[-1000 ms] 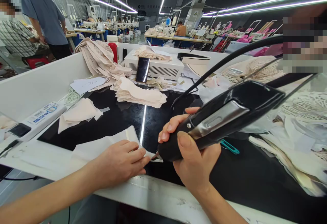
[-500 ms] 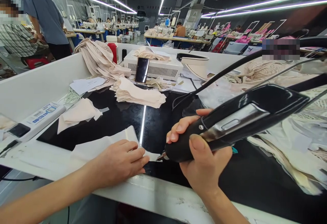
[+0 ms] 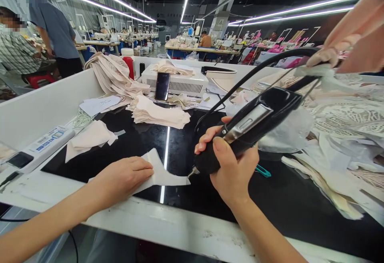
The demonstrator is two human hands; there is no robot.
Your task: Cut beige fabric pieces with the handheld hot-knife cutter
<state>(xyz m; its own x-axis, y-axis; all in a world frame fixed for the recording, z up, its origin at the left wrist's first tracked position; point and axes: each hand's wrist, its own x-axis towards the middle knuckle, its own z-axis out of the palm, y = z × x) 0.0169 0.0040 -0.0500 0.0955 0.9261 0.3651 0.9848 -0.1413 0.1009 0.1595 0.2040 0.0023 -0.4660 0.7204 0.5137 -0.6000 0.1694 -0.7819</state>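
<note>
While the left hand point(image 3: 126, 177) is pressing on a white fabric piece point(image 3: 159, 171), the right hand point(image 3: 232, 169) is gripping a black handheld tool point(image 3: 252, 125)

The white fabric piece is lying on the glossy black worktop point(image 3: 183, 143), near the pale front rim point(image 3: 186, 215). Its long axis is running roughly left to right; a narrow tail is pointing right, and one corner is pointing away from the person. The metal tip point(image 3: 193, 171) of the black handheld tool is pointing down and left at the tail's end; whether they are touching, I cannot tell. The tool's long axis is slanting from there up to the right, where a black cable point(image 3: 295, 52) is arching above it.

The left hand is lying palm down across the fabric, fingers together and pointing right, flattened rather than closing around anything. The right hand is wrapping the tool's lower end in a closed grip, thumb lying along the near side, fingertips showing on the far side.

Farther out, a teal item point(image 3: 263, 171) is lying just beside the right hand. Beyond the fabric, a stack of beige panels point(image 3: 162, 115) is resting before a smartphone point(image 3: 162, 86), which is standing propped in front of a white vented box point(image 3: 186, 86).
</note>
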